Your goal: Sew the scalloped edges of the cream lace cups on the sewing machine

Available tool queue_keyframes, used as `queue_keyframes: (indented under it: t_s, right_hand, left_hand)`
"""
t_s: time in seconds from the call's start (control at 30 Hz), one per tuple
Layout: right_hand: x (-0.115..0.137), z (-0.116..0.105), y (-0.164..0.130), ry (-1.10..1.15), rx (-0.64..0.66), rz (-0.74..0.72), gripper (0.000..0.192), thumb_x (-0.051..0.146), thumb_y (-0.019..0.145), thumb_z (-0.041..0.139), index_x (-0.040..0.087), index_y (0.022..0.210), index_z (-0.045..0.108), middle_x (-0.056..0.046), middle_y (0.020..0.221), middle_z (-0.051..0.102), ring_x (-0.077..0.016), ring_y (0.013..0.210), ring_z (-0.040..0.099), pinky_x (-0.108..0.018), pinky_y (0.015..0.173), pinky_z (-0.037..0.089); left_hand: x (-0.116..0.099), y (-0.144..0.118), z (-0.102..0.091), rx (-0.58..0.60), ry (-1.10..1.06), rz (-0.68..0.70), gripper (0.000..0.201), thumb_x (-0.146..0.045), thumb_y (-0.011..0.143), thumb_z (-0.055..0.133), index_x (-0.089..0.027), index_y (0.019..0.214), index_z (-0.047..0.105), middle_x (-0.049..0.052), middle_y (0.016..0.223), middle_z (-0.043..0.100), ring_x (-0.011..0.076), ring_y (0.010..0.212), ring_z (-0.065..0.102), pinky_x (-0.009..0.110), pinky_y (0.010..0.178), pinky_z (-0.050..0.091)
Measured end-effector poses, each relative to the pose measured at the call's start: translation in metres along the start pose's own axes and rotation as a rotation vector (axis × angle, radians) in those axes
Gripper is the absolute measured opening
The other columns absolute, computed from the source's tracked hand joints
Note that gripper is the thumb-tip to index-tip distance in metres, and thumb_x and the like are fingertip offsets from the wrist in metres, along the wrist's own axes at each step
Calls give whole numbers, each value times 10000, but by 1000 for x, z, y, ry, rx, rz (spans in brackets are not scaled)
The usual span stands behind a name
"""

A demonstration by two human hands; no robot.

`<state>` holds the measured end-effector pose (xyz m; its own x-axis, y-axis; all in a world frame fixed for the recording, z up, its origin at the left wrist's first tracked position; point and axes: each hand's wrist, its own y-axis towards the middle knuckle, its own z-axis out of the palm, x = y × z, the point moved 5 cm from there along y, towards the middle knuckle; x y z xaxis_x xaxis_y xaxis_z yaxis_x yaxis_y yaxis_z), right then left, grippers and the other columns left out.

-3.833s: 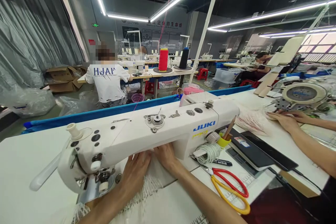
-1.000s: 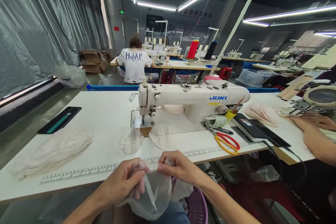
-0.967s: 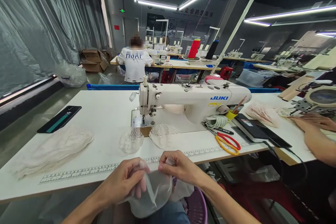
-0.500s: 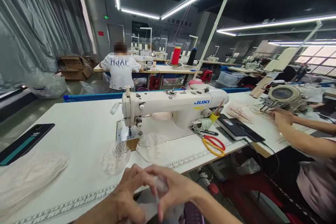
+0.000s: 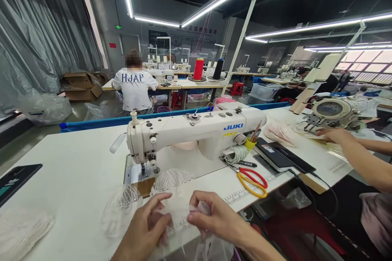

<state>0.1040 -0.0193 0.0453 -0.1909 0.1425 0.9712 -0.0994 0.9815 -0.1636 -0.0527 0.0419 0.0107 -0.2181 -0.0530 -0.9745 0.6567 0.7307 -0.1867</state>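
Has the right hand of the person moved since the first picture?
Yes. Judged against the white sewing machine, the right hand has come out from under the machine's arm, toward the wearer.

Hands (image 5: 216,216) hold sheer fabric (image 5: 218,248) near a sewing machine (image 5: 190,128).

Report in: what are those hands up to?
Left hand touching white fabric, right hand gripping it. Fabric see-through. Fringed piece just beyond, by sewing machine.

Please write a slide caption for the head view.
Left hand and right hand handling sheer material before a JUKI sewing machine.
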Motion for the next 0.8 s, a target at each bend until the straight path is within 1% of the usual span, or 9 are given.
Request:
queue_keyframes:
  t_s: [0.07,0.17,0.27,0.37,0.47,0.57,0.63,0.7,0.8]
  right_hand:
    - [4,-20,14,-243,-85,-1,225,377,811,570,175,748,494,42,524,533,-86,466,426,-173,454,294]
    - [0,-53,42,-559,-255,29,128,275,806,577,177,734,538,17,581,581,-121,569,488,-208,552,330]
    - [-9,-78,57,-666,-362,53,53,202,766,606,173,746,565,-17,692,595,-178,728,525,-260,653,337]
    - [-8,-91,42,-711,-389,16,90,266,818,586,178,801,584,-25,776,588,-179,770,527,-274,692,351]
    - [-3,-87,16,-445,-168,-6,339,446,916,449,159,789,578,13,566,498,-112,505,454,-218,512,331]
    - [4,-67,0,166,101,-69,499,556,924,386,122,744,554,17,491,470,-60,341,344,-180,361,241]
    - [8,-57,-1,465,81,-141,493,566,897,458,107,743,548,-42,609,558,-58,369,410,-165,343,271]
    - [6,-46,4,645,32,-196,469,557,866,532,96,794,574,-98,759,607,-93,488,519,-179,398,375]
    - [3,-30,11,786,-18,-281,454,540,864,553,94,890,635,-111,881,612,-134,674,587,-246,618,483]
  left_hand:
    - [0,26,-3,-50,61,3,524,-511,822,473,-147,1190,397,5,747,603,138,419,563,255,417,426]
    - [5,69,-13,-79,149,1,393,-382,821,435,-143,1131,394,6,735,601,160,455,607,260,421,466]
    - [17,99,-20,-97,253,-61,307,-226,787,431,-136,1079,410,-17,631,577,168,426,603,244,391,454]
    - [23,107,-20,-95,341,-81,356,-189,799,391,-130,1150,386,-43,532,545,179,395,589,241,386,443]
    - [25,103,-19,-79,407,-71,433,-233,826,344,-107,1241,349,17,634,603,206,444,612,306,452,493]
    - [16,92,-19,-141,520,23,540,-319,832,362,-89,1321,345,164,1001,605,311,883,641,467,774,501]
    - [-1,79,-15,-261,653,232,550,-397,836,405,-142,1323,425,182,1205,517,370,1162,468,556,964,345]
    - [-18,60,-2,-322,685,418,487,-458,837,463,-221,1257,533,146,1286,483,385,1230,378,576,1012,256]
    - [-22,42,31,-64,283,333,567,-534,789,579,-270,1286,505,107,1318,502,336,1216,432,470,1018,317]
